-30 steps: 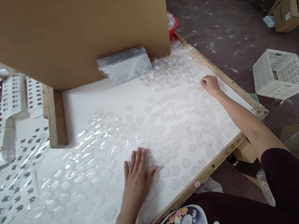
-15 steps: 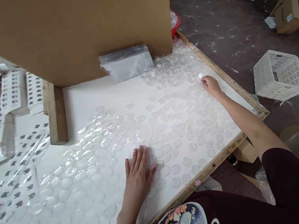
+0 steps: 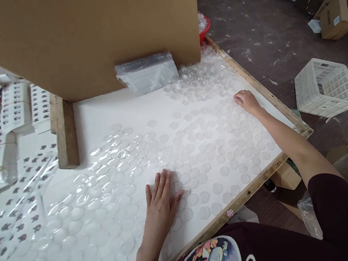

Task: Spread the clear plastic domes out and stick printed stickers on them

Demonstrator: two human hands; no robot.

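Note:
Clear round plastic discs [image 3: 205, 168] lie spread in loose rows over a white board [image 3: 101, 110]. My left hand [image 3: 160, 198] rests flat among them near the board's front edge, fingers stretched out and thumb apart. Farther off, close to the board's right edge, my right hand [image 3: 247, 101] is low over the surface with its fingertips pinched together. Whatever is between those fingertips cannot be made out. Just beyond that hand is a loose heap of the same small clear discs [image 3: 201, 77].
A large cardboard box [image 3: 91, 38] stands at the back, with a film-wrapped pack [image 3: 150, 74] before it. A wooden rim [image 3: 255, 81] edges the board. Printed sticker sheets [image 3: 13, 106] lie left, past a wooden block [image 3: 66, 136]. A white crate [image 3: 327, 86] sits on the floor.
My right hand has shifted slightly down and right. The shiny disc seen at its fingertips before no longer shows there. My left hand has stayed put.

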